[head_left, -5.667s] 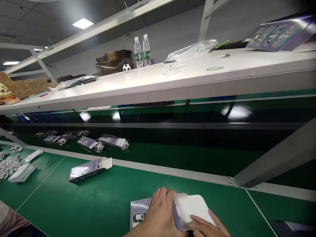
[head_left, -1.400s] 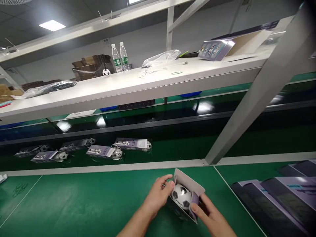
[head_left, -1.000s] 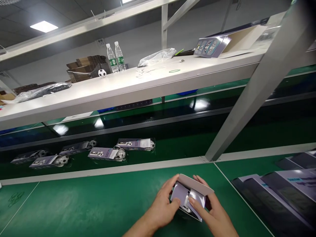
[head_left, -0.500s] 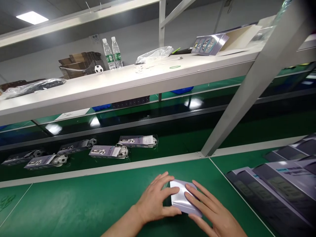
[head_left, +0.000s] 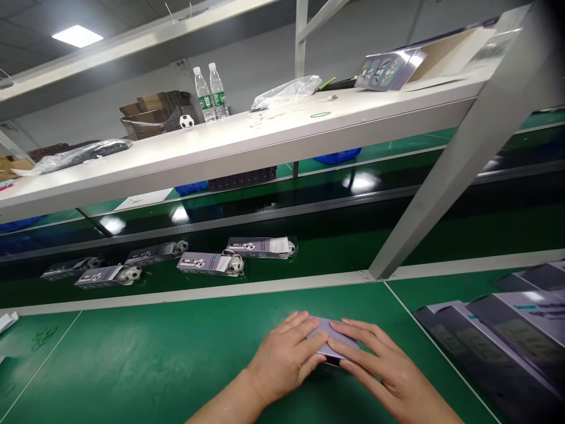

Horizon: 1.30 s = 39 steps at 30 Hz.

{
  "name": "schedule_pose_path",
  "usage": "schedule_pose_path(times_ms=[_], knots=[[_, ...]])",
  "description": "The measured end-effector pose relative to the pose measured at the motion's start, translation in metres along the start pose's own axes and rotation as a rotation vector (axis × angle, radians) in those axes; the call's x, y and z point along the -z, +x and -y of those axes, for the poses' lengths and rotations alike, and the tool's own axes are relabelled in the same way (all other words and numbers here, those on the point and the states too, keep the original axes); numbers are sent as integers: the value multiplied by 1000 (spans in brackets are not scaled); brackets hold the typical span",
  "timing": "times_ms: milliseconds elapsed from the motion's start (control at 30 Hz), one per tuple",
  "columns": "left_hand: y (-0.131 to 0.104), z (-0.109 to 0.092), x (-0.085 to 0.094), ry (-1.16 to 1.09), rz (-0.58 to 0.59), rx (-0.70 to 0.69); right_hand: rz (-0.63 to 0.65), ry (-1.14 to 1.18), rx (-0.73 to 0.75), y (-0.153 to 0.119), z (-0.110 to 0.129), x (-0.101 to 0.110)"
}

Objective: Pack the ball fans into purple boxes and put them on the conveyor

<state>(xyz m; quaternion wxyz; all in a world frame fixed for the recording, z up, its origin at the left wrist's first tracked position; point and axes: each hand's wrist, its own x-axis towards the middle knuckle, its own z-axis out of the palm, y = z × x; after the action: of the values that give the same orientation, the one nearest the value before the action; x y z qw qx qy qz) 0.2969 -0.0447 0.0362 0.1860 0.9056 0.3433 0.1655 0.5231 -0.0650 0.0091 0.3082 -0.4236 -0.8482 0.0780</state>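
A small lavender box lies on the green work surface, between both hands. My left hand rests on the box's left side, its fingertips pressed on the top face. From the right, my right hand grips the same box with its fingers across the top and edge. A dark gap shows along the box's near side. Much of the box is hidden under the fingers.
Stacked purple boxes stand at the right. Beyond the pale rail, packages with soccer balls lie on a dark green belt. A slanted metal post rises at right; a white shelf holds bottles.
The view has shifted, so the scene sits further right. Both hands have closed in on the box, which now shows its top flatter and a dark gap at its near side.
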Motion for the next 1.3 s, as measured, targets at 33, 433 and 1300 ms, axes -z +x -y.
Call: schedule_pose_path(times_ms=[33, 433, 1300], knots=[[-1, -1, -1, 19, 12, 10, 5, 16, 5, -1, -1, -1], [-16, -18, -15, 214, 4, 60, 93, -14, 169, -13, -3, 3], [54, -17, 2, -572, -49, 643, -123, -277, -242, -27, -8, -42]])
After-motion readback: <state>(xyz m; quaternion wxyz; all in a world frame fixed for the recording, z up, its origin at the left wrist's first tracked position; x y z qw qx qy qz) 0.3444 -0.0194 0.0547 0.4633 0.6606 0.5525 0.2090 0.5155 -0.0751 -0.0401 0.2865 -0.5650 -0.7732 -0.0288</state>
